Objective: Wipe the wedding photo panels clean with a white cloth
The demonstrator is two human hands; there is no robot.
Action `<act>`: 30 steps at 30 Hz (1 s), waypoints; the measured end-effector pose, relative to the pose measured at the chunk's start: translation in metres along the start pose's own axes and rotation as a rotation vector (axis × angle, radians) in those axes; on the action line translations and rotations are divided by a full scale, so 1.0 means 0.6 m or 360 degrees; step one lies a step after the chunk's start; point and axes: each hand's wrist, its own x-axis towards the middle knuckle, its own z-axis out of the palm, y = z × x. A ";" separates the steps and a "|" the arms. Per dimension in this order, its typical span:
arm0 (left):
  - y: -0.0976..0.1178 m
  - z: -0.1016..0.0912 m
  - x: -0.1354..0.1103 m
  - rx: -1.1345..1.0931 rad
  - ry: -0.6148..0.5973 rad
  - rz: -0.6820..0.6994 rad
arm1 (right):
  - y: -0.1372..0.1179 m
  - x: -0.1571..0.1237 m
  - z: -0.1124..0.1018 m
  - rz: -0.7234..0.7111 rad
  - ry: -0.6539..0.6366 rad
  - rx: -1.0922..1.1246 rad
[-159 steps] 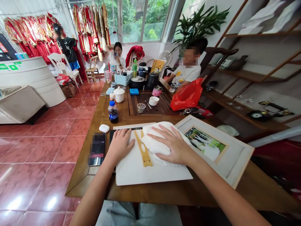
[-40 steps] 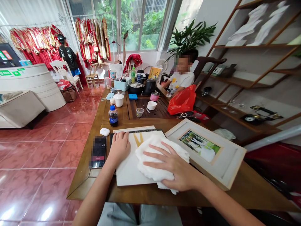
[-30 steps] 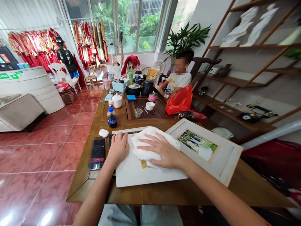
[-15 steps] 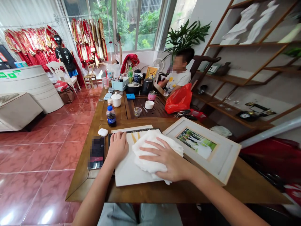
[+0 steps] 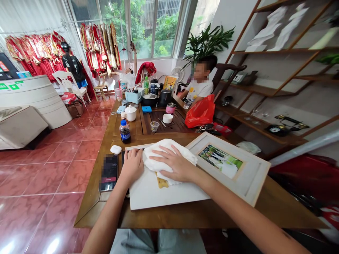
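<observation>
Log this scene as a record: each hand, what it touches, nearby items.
left hand: flat on white board
right hand: palm down on white cloth
under cloth: yellow strip, partly covered
right of board: framed photo, cream mat
left of board: phone, screen lit, display blurred; white earbud case
beyond board: dark bottle with blue cap
surface: wooden table

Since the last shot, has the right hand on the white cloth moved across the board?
Yes: the right hand and white cloth have slid away from the person, toward the far edge of the white board.
</observation>
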 end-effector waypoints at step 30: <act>0.012 -0.014 -0.003 0.0052 -0.0099 -0.0043 | -0.032 -0.037 -0.007 -0.0330 -0.0236 0.0050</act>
